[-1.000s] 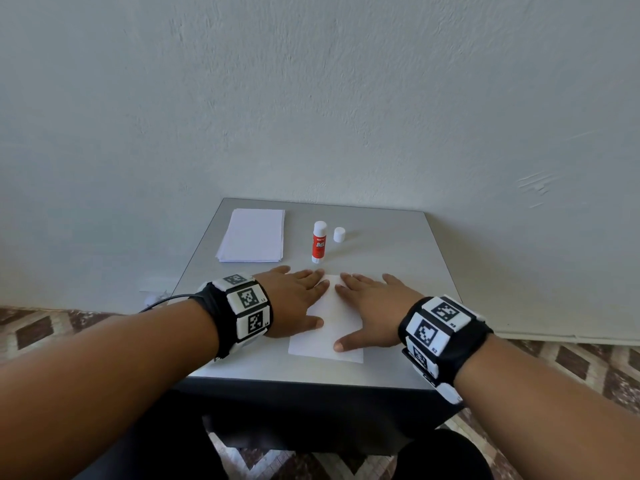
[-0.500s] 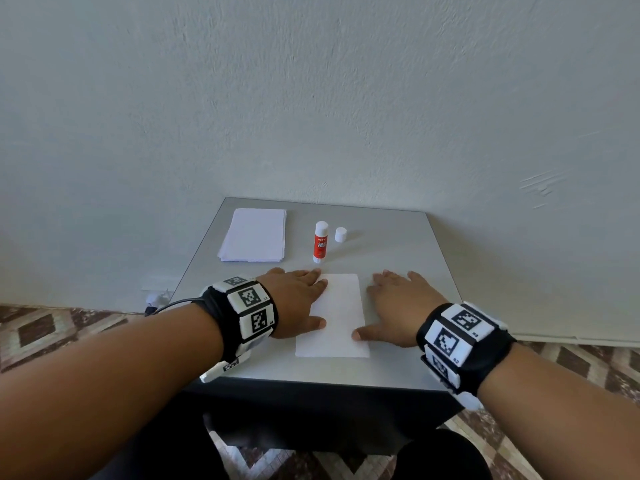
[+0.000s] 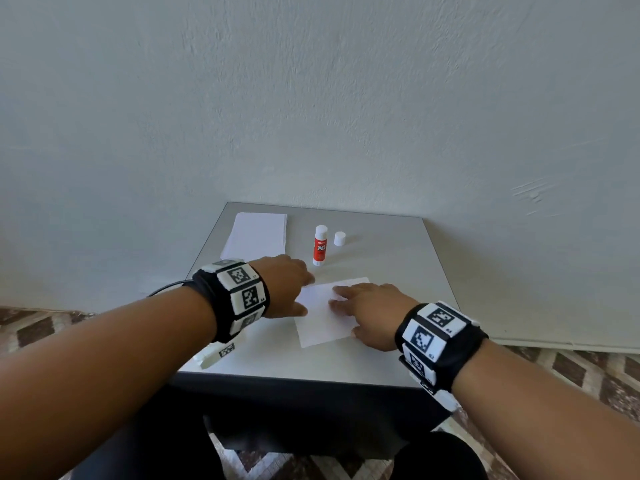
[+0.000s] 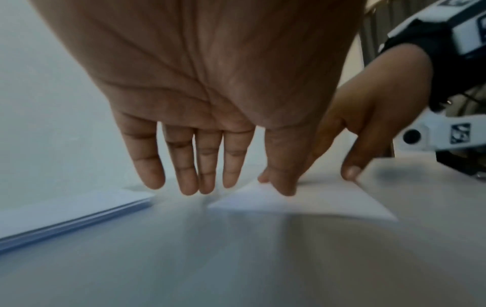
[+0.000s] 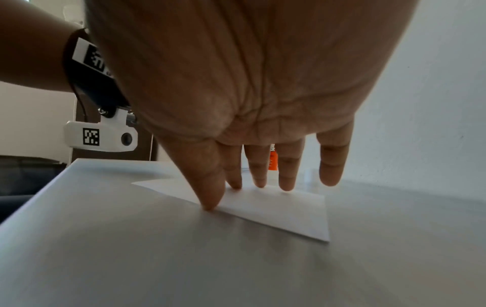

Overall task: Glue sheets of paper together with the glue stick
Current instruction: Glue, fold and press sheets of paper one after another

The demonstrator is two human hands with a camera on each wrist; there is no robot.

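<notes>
A white sheet of paper [image 3: 320, 317] lies skewed on the grey table [image 3: 391, 265], near its front. My right hand [image 3: 367, 313] lies flat on the sheet's right part, fingers straight, fingertips [image 5: 259, 182] touching the paper [image 5: 289, 209]. My left hand [image 3: 287, 285] hovers with straight fingers over the sheet's left edge; its thumb [image 4: 285, 187] touches the paper [image 4: 328, 203]. An uncapped red and white glue stick [image 3: 320, 244] stands upright behind the sheet, and its white cap [image 3: 339, 238] sits to its right. A stack of white paper [image 3: 256, 235] lies at the back left, also seen in the left wrist view as the stack [image 4: 65, 209].
The table stands against a pale wall [image 3: 311, 98]. Its front edge [image 3: 294, 379] is close to my wrists. Patterned floor tiles [image 3: 571, 375] show on both sides.
The sheet has turned, its far end swinging to the right. My right hand slid left onto the paper again. My left hand lifted and moved toward the back.
</notes>
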